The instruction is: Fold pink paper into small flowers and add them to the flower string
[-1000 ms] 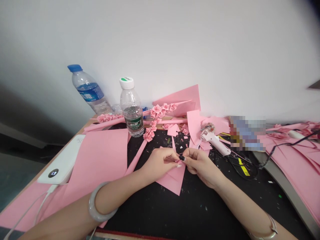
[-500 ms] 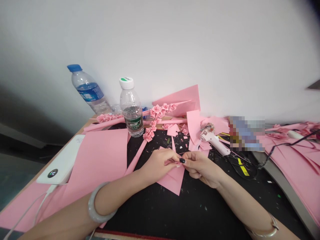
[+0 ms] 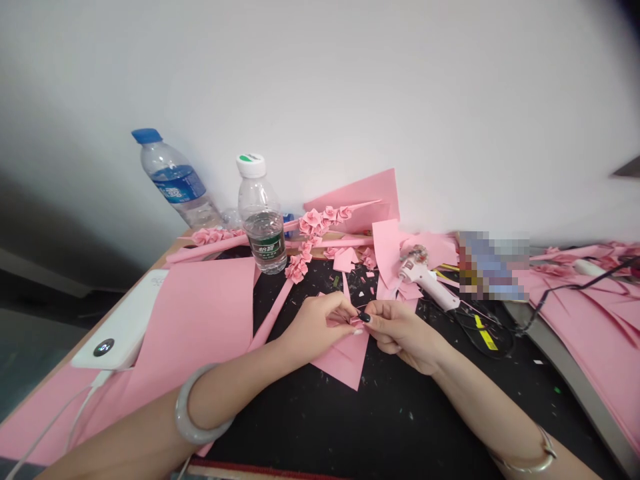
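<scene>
My left hand (image 3: 317, 333) and my right hand (image 3: 405, 335) meet over the black mat, fingertips pinched together. Between them is a small piece of folded pink paper (image 3: 357, 321), mostly covered by the fingers. Beneath the hands lies a flat pink paper sheet (image 3: 347, 367). Just beyond my left hand, a rolled pink paper stem with paper flowers (image 3: 297, 268) rests on the mat. A pale glue gun (image 3: 433, 288) lies past my right hand, its nozzle toward the paper scraps.
A white-capped water bottle (image 3: 263, 230) stands behind; a blue-capped bottle (image 3: 177, 180) leans toward the wall. At left, a white power bank (image 3: 123, 327) with a cable lies by a large pink sheet (image 3: 200, 307). More pink paper (image 3: 590, 333) and a black cord (image 3: 543, 303) are at right.
The fingers have shifted slightly around the small paper piece, so a bit more of its pink shows. Both hands stay in nearly the same place.
</scene>
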Demonstrator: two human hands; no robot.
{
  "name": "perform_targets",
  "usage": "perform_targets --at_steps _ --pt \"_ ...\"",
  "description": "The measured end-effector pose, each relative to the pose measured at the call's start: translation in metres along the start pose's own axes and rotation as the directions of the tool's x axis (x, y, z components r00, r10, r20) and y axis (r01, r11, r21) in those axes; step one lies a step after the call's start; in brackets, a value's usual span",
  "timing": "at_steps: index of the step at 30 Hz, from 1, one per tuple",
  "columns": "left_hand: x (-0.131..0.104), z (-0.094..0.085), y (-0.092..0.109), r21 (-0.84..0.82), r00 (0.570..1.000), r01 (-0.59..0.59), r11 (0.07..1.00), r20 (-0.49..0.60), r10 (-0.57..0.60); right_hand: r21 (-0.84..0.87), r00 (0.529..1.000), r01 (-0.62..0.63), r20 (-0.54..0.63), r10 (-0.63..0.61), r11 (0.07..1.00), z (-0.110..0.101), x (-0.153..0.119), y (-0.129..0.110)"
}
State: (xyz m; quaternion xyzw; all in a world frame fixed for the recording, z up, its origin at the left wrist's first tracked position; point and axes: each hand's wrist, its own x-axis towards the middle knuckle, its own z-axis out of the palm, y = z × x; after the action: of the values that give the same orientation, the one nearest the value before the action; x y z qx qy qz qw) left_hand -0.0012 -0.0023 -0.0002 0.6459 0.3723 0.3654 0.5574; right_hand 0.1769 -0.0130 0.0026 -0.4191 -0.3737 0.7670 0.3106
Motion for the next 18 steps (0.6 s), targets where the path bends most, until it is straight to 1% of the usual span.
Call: perform_targets --at_steps 4,8,13,15,18 --pt "0.0041 -0.0014 -0.0032 -0.201 0.994 0.113 0.973 0.025 -0.111 0.112 0.998 -0.003 0.057 -0.004 0.994 -0.0013 0.0015 0.0005" --pt "0.0056 -0.0030 -0.0054 -0.305 0.983 0.180 0.935 0.087 -0.161 0.170 0.998 0.012 0.055 -0.022 0.985 -0.0004 0.0024 0.0021" --pt "0.0041 -0.0027 -0.0020 -0.343 0.975 0.224 0.912 0.089 -0.206 0.115 0.997 0.073 0.023 -0.076 0.991 0.0020 0.0011 0.0014" --pt "0.0039 -0.0021 -0.0011 -0.359 0.972 0.236 0.903 0.087 -0.219 0.081 0.993 0.117 0.002 -0.118 0.990 0.0036 0.0007 0.0002" --pt "0.0042 -0.0012 -0.0021 -0.381 0.975 0.224 0.897 0.072 -0.212 0.012 0.975 0.211 -0.072 -0.210 0.977 0.0064 0.0008 -0.0006"
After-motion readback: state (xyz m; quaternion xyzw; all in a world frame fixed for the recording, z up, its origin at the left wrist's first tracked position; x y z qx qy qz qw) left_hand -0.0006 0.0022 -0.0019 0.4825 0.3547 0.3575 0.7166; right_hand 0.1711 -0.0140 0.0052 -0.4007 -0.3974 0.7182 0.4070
